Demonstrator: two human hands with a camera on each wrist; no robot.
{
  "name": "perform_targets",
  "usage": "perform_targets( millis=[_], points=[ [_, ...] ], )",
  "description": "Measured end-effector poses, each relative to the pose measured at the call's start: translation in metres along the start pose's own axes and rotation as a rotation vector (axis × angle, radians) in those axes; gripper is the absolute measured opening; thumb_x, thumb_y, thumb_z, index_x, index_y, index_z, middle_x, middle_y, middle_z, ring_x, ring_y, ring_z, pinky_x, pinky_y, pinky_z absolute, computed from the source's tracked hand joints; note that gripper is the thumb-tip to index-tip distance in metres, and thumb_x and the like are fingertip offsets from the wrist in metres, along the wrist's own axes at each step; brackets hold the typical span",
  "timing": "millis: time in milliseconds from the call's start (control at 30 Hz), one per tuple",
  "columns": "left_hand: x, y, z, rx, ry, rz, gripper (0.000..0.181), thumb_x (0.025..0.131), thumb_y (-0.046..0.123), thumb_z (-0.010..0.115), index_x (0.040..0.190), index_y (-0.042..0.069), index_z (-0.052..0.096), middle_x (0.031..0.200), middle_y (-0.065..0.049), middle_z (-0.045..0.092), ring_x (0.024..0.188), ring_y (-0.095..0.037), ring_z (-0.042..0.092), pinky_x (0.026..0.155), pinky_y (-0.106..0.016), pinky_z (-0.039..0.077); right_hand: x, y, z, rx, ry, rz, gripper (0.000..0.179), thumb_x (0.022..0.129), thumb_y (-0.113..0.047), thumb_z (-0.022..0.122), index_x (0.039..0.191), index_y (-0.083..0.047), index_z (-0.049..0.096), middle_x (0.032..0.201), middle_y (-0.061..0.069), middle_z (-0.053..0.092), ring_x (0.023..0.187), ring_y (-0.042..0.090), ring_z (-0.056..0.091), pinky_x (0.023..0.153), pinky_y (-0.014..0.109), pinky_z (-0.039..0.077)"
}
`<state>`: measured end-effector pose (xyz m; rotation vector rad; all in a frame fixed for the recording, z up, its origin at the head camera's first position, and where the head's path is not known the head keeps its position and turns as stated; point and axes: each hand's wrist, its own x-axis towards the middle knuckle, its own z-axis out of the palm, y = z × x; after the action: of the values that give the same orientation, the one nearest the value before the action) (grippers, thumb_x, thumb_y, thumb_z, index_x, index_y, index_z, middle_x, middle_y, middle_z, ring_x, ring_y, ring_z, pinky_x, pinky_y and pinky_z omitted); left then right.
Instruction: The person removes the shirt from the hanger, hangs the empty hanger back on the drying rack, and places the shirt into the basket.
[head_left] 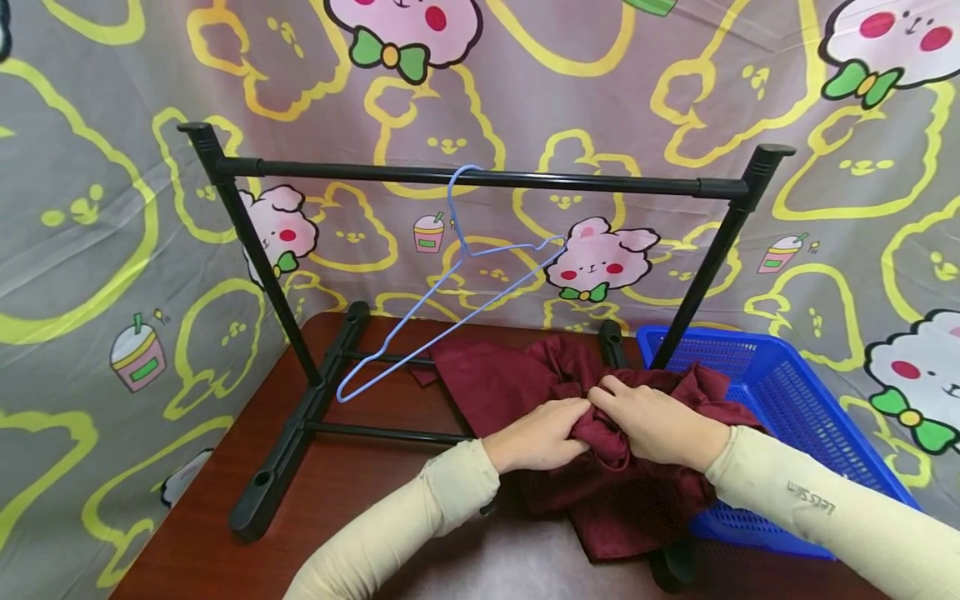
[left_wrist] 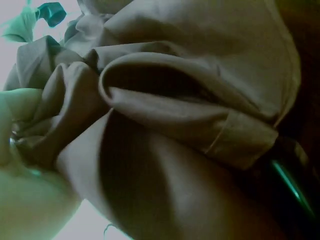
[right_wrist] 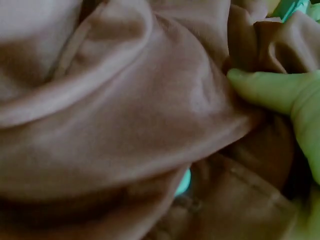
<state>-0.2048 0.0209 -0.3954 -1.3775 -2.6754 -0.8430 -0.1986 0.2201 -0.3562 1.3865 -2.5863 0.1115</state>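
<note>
A crumpled maroon garment (head_left: 495, 375) lies bunched over the lower bars of a black rack, and its right part reaches over a blue basket. My left hand (head_left: 538, 435) grips a gathered fold from the left. Close beside it, my right hand (head_left: 651, 421) pinches the same bunch from the right. Loose folds of the garment (left_wrist: 165, 110) fill the left wrist view, with a stitched edge showing. In the right wrist view, the thumb of my right hand (right_wrist: 270, 91) presses into the cloth. Folds hide several fingertips.
The black rack (head_left: 525, 179) spans the brown table (head_left: 202, 508). A light blue wire hanger (head_left: 442, 333) hangs tilted from its top bar, left of the hands. At the right stands the blue basket (head_left: 806, 400). A patterned curtain (head_left: 675, 92) closes off the back.
</note>
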Motion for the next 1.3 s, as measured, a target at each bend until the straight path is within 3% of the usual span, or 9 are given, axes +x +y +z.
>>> perform_targets(
  millis=[133,267,467,700,867,1000,1100,1200,1300],
  points=[
    [-0.002,-0.002,-0.005,-0.009,0.063,0.057,0.03,0.087,0.021,0.066,0.114,0.011,0.058,0.105,0.004,0.059,0.095,-0.003,0.053,0.084,-0.014,0.039,0.0,0.003,-0.009,0.018,0.007,0.025,0.033,0.07,-0.002,0.076,0.093,-0.013,0.054,0.083,-0.002,0.048,0.054,0.01,0.05,0.048,0.028,0.044],
    [-0.005,-0.005,-0.01,0.005,0.099,0.047,0.044,0.085,0.033,0.069,0.121,0.012,0.057,0.112,0.003,0.056,0.103,-0.004,0.051,0.089,-0.014,0.037,-0.001,0.007,-0.023,0.009,0.053,0.047,0.03,0.072,-0.004,0.076,0.091,-0.015,0.055,0.083,-0.003,0.046,0.054,0.006,0.046,0.048,0.026,0.044],
    [-0.01,-0.015,-0.008,0.014,0.115,-0.05,0.075,0.075,0.049,0.074,0.136,0.015,0.044,0.128,-0.001,0.046,0.118,-0.015,0.043,0.098,-0.024,0.035,-0.005,0.016,-0.045,-0.022,0.161,0.094,0.028,0.073,-0.007,0.076,0.085,-0.017,0.052,0.082,-0.004,0.044,0.058,0.006,0.043,0.048,0.029,0.04],
    [-0.012,-0.023,0.005,0.087,0.075,-0.19,0.115,0.064,0.056,0.08,0.151,0.019,0.015,0.144,-0.01,0.034,0.129,-0.025,0.037,0.102,-0.037,0.035,-0.013,0.028,-0.058,-0.038,0.364,0.067,0.02,0.073,-0.003,0.067,0.086,-0.015,0.056,0.086,-0.002,0.05,0.063,0.013,0.052,0.05,0.035,0.044],
    [-0.009,-0.025,0.017,0.095,0.059,-0.305,0.126,0.062,0.056,0.081,0.153,0.016,0.003,0.147,-0.012,0.032,0.129,-0.03,0.038,0.099,-0.041,0.038,-0.015,0.035,-0.062,-0.03,0.504,0.073,0.012,0.075,-0.006,0.059,0.086,-0.011,0.057,0.089,-0.002,0.053,0.071,0.013,0.055,0.059,0.034,0.045],
    [-0.005,-0.023,0.021,0.057,0.143,-0.312,0.117,0.067,0.043,0.083,0.151,0.006,0.011,0.137,-0.013,0.047,0.117,-0.028,0.051,0.091,-0.037,0.045,-0.014,0.034,-0.063,-0.001,0.575,0.068,0.018,0.071,-0.001,0.059,0.088,-0.009,0.058,0.091,0.0,0.055,0.079,0.015,0.056,0.069,0.03,0.042],
    [-0.004,-0.021,0.021,0.002,0.213,-0.292,0.086,0.073,0.03,0.076,0.143,0.005,0.033,0.126,-0.01,0.057,0.104,-0.023,0.06,0.08,-0.033,0.05,-0.013,0.033,-0.06,0.013,0.574,0.057,0.017,0.072,-0.002,0.058,0.088,-0.008,0.058,0.092,0.001,0.056,0.08,0.016,0.057,0.07,0.031,0.042],
    [-0.003,-0.019,0.02,-0.076,0.245,-0.292,0.038,0.078,0.021,0.067,0.114,0.011,0.059,0.106,-0.004,0.065,0.086,-0.016,0.064,0.066,-0.028,0.05,-0.012,0.031,-0.057,0.021,0.542,0.042,0.008,0.084,-0.015,0.055,0.089,-0.008,0.058,0.092,0.0,0.055,0.079,0.015,0.057,0.068,0.032,0.044],
    [-0.003,-0.017,0.019,-0.133,0.262,-0.29,0.006,0.081,0.014,0.061,0.086,0.011,0.061,0.08,-0.001,0.064,0.07,-0.01,0.059,0.059,-0.024,0.047,-0.011,0.029,-0.053,0.028,0.503,0.034,0.029,0.096,-0.035,0.045,0.088,-0.011,0.058,0.092,-0.001,0.055,0.078,0.013,0.056,0.066,0.032,0.045]
  ],
)
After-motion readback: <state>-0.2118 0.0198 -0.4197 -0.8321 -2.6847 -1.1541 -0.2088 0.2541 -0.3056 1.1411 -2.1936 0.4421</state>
